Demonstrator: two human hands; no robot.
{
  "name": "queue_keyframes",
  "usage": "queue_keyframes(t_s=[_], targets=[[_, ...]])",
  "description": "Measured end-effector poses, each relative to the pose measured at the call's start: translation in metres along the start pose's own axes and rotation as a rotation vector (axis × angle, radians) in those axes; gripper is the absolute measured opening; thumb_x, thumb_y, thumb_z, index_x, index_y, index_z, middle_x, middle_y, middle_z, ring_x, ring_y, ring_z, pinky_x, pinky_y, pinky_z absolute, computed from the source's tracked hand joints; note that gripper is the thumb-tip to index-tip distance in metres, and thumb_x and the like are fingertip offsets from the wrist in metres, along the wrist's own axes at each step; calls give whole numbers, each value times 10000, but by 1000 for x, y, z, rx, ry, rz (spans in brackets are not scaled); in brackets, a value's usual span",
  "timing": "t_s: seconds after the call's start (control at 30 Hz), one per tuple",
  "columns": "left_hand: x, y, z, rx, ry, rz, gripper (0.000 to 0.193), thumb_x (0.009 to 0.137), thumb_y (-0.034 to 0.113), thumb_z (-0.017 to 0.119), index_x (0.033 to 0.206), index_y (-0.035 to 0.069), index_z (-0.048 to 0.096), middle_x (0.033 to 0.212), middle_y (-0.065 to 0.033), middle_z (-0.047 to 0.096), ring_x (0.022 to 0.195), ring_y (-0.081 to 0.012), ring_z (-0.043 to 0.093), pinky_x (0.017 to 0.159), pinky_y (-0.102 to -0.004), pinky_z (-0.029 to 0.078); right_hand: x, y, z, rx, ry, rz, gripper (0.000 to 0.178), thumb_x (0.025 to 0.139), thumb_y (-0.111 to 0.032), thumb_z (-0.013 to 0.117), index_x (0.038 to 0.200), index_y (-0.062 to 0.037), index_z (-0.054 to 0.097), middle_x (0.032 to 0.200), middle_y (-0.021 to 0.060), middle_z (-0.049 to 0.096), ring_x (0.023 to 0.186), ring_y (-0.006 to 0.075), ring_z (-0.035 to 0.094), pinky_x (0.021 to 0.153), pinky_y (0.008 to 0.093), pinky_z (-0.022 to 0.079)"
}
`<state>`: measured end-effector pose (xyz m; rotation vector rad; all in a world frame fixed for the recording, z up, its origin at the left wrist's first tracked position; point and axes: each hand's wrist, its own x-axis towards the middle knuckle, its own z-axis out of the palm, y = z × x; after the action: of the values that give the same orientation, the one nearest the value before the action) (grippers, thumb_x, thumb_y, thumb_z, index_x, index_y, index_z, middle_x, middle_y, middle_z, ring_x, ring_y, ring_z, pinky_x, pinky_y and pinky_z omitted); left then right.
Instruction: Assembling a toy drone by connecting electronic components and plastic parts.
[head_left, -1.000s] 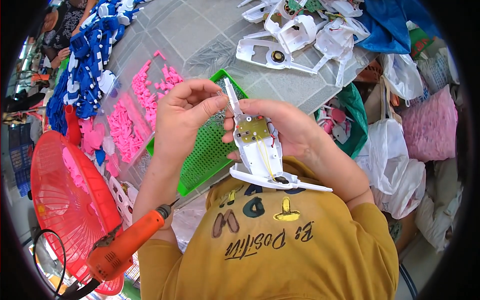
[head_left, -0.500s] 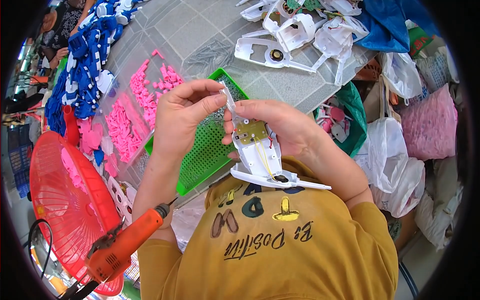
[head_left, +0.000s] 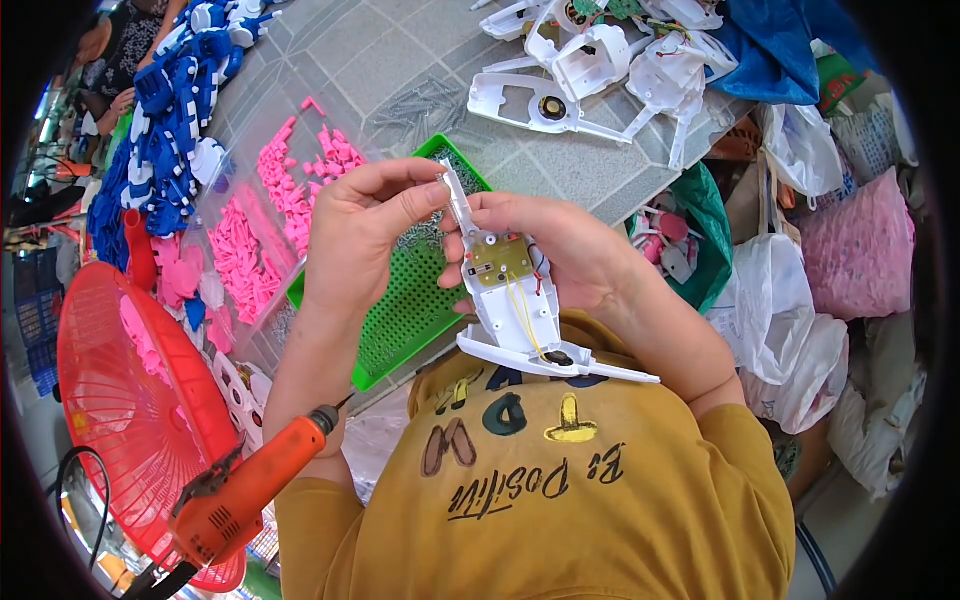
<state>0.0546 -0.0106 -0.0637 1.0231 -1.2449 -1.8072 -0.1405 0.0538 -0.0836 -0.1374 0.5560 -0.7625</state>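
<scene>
My right hand [head_left: 565, 240] grips a white plastic half-shell [head_left: 515, 312], its fingers wrapped behind and its thumb near the narrow end. Inside the shell sits a tan circuit board [head_left: 502, 260] with thin yellow and red wires. A small dark round part [head_left: 558, 357] lies at the wide end, close to my shirt. My left hand [head_left: 365, 225] has thumb and forefinger pinched at the narrow tip of the shell; whether a small clear piece is between them I cannot tell. Under both hands stands a green perforated basket [head_left: 400, 340] holding many small metal screws.
An orange power screwdriver [head_left: 250, 490] hangs at lower left beside a red mesh basket [head_left: 150, 400]. Pink parts [head_left: 245, 250] fill a clear tray; blue-and-white parts [head_left: 175, 110] pile behind. More white shells [head_left: 560, 80] and clear rods [head_left: 420, 105] lie on the tiled table. Bags crowd the right.
The shell has shifted and turned very slightly, and more of its narrow end shows between my hands. Both hands keep nearly the same grip.
</scene>
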Motion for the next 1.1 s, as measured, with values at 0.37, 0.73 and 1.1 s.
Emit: queue_keyframes(t_s=[0.37,0.73,1.1], targets=[[1,-4,2,17,27,21,202,849,3,732,1048,-25,710,918,-92,725,828,-144,683,789,-278,542,-1,1,2,-75,9,-20,272,971,-270,596,1126,-46,603,1028,87,652,965,270,689,782,446,598],[1,-5,5,27,40,-3,217,857,0,721,1070,-37,698,921,-97,714,823,-146,679,765,-273,542,0,2,3,-76,32,-14,191,986,-235,593,1039,-52,605,949,56,637,924,228,696,804,452,617],[-56,22,-79,-93,5,184,515,857,486,728,1105,37,685,948,-30,623,807,-170,573,688,-322,476,3,4,0,-88,40,-29,177,992,-231,580,1061,-68,589,971,47,637,940,214,685,790,432,609]])
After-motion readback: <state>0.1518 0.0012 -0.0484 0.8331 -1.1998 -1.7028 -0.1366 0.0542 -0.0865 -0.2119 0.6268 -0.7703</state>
